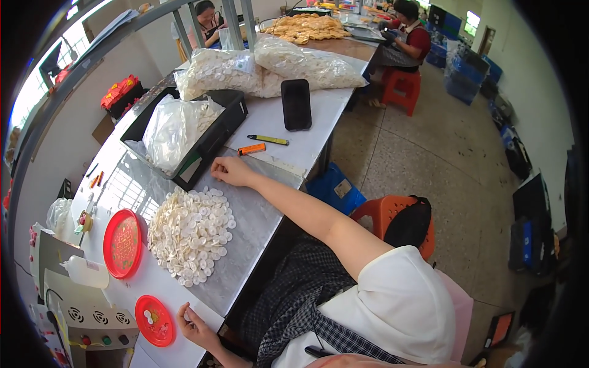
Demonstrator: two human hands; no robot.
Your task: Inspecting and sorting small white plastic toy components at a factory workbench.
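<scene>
A heap of pale, round buttons [191, 236] lies on the grey metal sheet of the table. Beyond it my right hand [233, 172] rests near the corner of a black crate [215, 144], its fingers curled; whatever they may hold is hidden. My left hand [197, 328] is at the near side of the heap, close to a small red dish [164, 331] with a few buttons in it. Its thumb and fingers are drawn together, and I cannot make out anything between them. A larger red dish [123, 267] with a patterned bottom stands beside the heap.
Inside the crate sits a clear bag [175, 132] of buttons; bulging bags [307, 64] lie behind. A phone [296, 104], an orange lighter [252, 149] and a yellow-green cutter [268, 140] are nearby. A squeeze bottle [86, 272] stands by a machine with knobs [101, 319]. Two people sit farther off.
</scene>
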